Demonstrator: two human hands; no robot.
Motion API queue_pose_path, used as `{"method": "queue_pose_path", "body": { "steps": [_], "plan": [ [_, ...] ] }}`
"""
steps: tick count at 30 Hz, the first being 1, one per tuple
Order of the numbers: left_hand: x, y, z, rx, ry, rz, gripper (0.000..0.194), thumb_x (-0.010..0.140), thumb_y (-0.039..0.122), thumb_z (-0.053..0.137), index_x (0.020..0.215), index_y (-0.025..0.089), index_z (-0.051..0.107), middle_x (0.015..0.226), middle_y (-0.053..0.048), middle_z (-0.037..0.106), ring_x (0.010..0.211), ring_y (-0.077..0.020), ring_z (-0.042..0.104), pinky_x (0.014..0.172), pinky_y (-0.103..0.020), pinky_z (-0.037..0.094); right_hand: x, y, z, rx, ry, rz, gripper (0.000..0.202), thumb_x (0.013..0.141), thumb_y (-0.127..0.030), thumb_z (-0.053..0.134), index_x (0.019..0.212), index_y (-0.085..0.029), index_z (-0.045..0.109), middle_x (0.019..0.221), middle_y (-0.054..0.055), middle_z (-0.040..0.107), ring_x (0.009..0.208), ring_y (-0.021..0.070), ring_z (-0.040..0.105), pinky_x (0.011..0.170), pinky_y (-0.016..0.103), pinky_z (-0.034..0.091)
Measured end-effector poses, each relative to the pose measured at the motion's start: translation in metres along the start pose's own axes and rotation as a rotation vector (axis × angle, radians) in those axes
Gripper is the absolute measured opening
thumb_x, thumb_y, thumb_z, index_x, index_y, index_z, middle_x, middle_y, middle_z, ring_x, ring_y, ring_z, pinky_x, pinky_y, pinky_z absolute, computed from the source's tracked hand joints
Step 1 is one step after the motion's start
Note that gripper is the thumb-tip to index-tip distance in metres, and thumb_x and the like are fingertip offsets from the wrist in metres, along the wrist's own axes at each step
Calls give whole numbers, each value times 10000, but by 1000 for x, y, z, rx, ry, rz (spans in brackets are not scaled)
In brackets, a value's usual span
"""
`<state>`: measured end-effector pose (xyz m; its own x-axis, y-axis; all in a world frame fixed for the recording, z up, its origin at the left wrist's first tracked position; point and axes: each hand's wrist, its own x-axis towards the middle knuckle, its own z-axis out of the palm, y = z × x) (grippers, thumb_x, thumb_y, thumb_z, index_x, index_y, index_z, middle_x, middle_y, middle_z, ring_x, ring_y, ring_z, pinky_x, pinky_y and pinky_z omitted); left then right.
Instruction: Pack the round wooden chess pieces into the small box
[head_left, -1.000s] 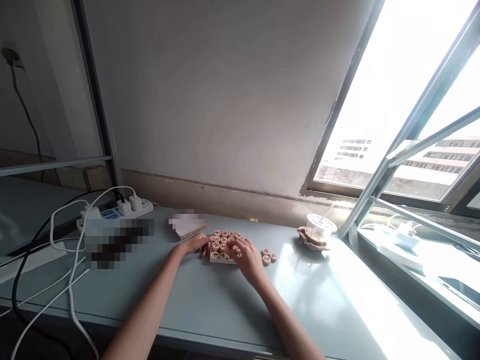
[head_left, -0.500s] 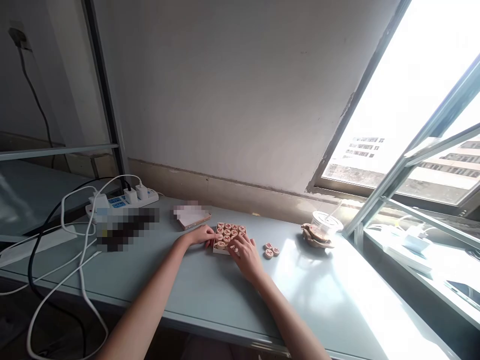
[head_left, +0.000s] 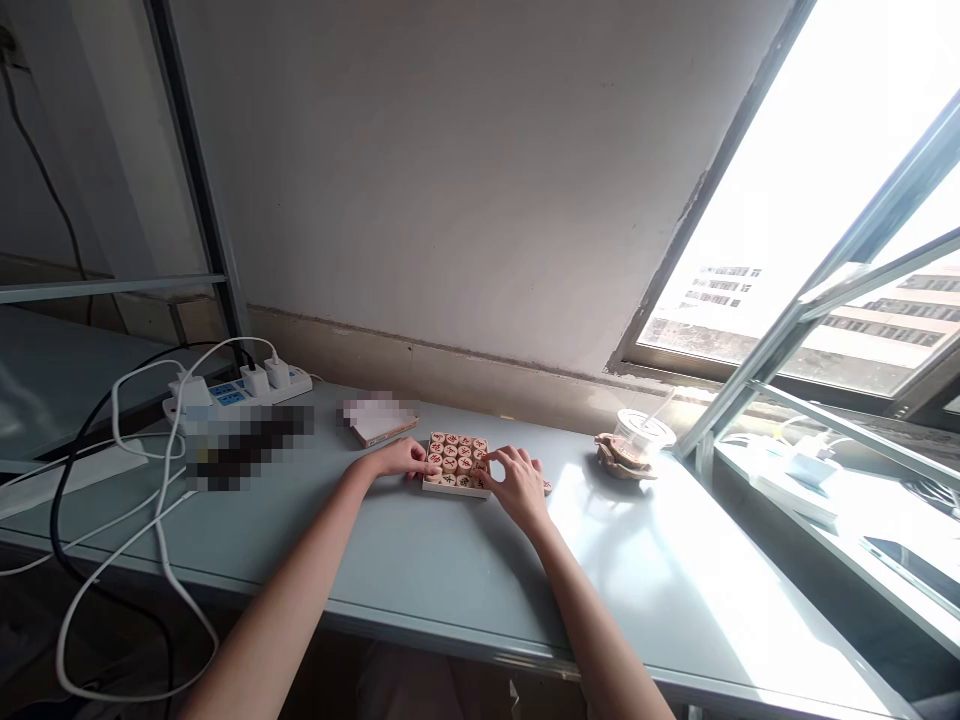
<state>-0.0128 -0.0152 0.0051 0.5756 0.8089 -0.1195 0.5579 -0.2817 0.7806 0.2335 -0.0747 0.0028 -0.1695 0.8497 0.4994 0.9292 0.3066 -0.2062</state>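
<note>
Box [head_left: 459, 490] of pieces [head_left: 450, 464] between left hand [head_left: 403, 458] and right hand [head_left: 519, 484]

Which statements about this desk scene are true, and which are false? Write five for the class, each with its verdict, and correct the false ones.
1. The left hand and the right hand are both at the box. True.
2. The pieces in the box have blank tops. False: characters are marked on them.
3. The cup has no straw. False: a straw sticks out of it.
4. The power strip has plugs in it. True.
5. The cup is left of the box. False: it is to the right.
</note>
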Motion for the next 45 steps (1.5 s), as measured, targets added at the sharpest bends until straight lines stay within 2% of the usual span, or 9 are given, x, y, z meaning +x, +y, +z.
{"method": "queue_pose_path", "body": {
  "steps": [5,15,19,24,28,32,36,40,45],
  "plan": [
    [0,0,0,-18,-13,28,513,597,660,595,588,147,596,522,3,513,513,-113,426,526,-242,275,-1,0,1,82,-40,5,235,803,-475,530,888,-278,626,953,2,602,909,186,484,765,315,292],
    [1,-4,0,-7,-14,35,478,634,616,603,606,139,607,528,-2,516,513,-108,430,519,-239,269,1,3,-2,118,-56,41,235,857,-419,436,929,-283,614,986,5,609,926,187,501,771,324,311],
    [1,-4,-1,-38,-18,31,491,654,617,582,645,130,638,530,-10,523,510,-112,440,529,-243,290,2,23,-4,-101,-37,232,282,861,-344,419,1063,-241,588,1124,77,564,1039,244,470,839,403,308],
    [2,-6,0,-58,12,12,493,681,613,552,626,129,634,510,-12,524,506,-117,451,557,-251,315,-2,52,16,-215,-248,470,439,861,-344,399,1235,-130,485,1277,214,437,1193,331,373,890,499,302],
    [5,-7,1,-68,15,24,503,694,617,536,594,130,619,486,-9,514,486,-112,443,558,-252,322,1,56,35,-134,-160,347,359,864,-258,370,1146,-144,560,1171,169,525,1113,262,465,892,371,348],
    [5,-6,1,-94,18,27,510,695,624,530,605,131,625,489,-9,522,477,-111,448,547,-249,322,7,50,31,-28,-74,294,338,866,-330,367,1027,-172,619,1067,131,570,1020,237,516,845,336,378],
    [6,-7,2,-113,20,31,500,691,619,535,588,135,609,474,-6,516,468,-112,454,545,-247,330,6,54,4,109,-182,264,352,814,-413,436,1105,-272,576,1124,59,546,1008,216,530,839,344,385],
    [8,-8,3,-118,9,26,508,701,624,516,565,139,584,453,-4,503,455,-112,446,556,-253,342,1,69,-13,196,-340,203,450,675,-295,591,1125,-296,574,1118,46,540,1018,212,521,800,298,406],
    [7,-5,3,-107,16,6,508,700,627,512,569,140,576,478,-7,523,466,-115,463,572,-257,348,-1,67,-8,93,-280,206,276,727,-285,559,986,-251,648,1050,64,563,950,207,546,773,291,414]
  ]
}}
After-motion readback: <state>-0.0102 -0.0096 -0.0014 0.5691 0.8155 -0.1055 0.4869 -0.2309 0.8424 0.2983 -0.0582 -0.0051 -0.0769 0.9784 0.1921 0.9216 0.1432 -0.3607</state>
